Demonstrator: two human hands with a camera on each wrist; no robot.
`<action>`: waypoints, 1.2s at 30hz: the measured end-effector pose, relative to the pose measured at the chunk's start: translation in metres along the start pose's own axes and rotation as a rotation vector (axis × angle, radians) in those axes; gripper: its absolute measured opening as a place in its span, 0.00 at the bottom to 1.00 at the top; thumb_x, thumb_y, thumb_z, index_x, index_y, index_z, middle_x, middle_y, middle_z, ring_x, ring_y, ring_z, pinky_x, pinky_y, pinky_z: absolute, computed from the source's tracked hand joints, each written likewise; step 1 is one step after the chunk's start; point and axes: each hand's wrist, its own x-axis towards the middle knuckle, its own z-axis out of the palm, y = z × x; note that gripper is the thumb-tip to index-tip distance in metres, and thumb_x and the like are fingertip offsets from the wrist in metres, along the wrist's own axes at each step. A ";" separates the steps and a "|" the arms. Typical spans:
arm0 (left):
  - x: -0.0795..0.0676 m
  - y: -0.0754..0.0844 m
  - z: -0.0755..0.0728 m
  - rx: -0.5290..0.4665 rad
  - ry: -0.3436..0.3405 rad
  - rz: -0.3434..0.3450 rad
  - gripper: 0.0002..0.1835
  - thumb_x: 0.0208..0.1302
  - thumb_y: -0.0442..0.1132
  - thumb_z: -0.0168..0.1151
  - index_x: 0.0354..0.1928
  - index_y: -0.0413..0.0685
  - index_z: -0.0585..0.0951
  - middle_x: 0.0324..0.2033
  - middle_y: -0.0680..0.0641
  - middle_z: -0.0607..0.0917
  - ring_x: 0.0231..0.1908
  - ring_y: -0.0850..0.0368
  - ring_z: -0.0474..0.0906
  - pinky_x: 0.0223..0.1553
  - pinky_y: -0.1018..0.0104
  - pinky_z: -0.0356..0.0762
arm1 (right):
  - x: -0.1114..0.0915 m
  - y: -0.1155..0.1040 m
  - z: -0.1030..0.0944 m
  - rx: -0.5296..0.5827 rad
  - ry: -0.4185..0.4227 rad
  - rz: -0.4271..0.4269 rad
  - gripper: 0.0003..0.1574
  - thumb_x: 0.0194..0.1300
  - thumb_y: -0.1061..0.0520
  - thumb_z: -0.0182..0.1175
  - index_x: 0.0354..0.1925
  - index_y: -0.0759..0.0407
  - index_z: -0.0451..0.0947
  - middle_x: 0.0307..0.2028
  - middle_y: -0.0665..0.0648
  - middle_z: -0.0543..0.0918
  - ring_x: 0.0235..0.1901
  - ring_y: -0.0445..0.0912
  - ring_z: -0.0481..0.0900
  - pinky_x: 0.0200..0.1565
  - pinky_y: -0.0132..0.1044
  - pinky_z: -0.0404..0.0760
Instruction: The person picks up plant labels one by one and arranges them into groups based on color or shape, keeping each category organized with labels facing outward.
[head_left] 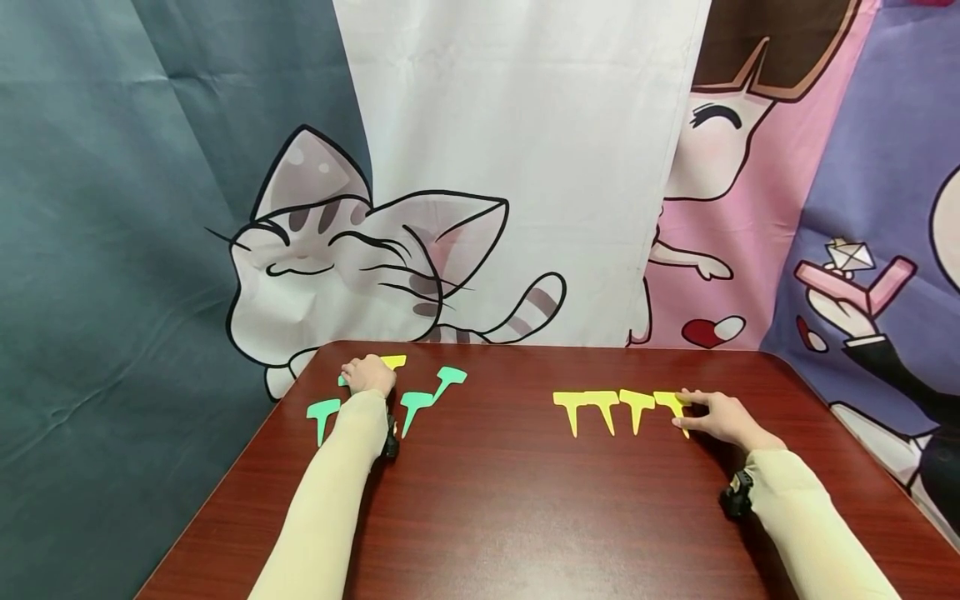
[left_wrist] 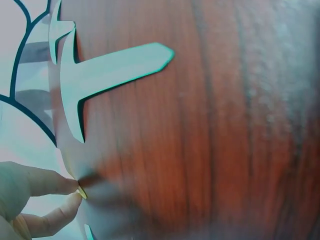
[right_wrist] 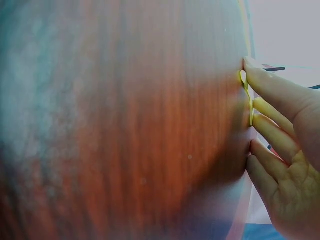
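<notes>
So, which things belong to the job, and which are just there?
Probably the job:
Yellow T-shaped plant tags, with hands on two
Green T-shaped plant tags

Seemingly just there:
Cartoon-printed backdrop
Reddish-brown table
Black wrist cameras

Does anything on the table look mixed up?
One yellow tag, pinched by the left hand, looks odd: it's among green tags, while the other four yellow tags sit in a row by the right hand.
</notes>
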 end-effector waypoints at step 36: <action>-0.003 -0.001 -0.011 -0.040 -0.064 -0.030 0.19 0.61 0.37 0.52 0.47 0.28 0.76 0.62 0.17 0.56 0.66 0.20 0.41 0.67 0.34 0.44 | 0.001 0.003 0.003 -0.014 0.019 -0.030 0.45 0.52 0.39 0.68 0.59 0.65 0.73 0.58 0.74 0.71 0.59 0.73 0.64 0.55 0.68 0.64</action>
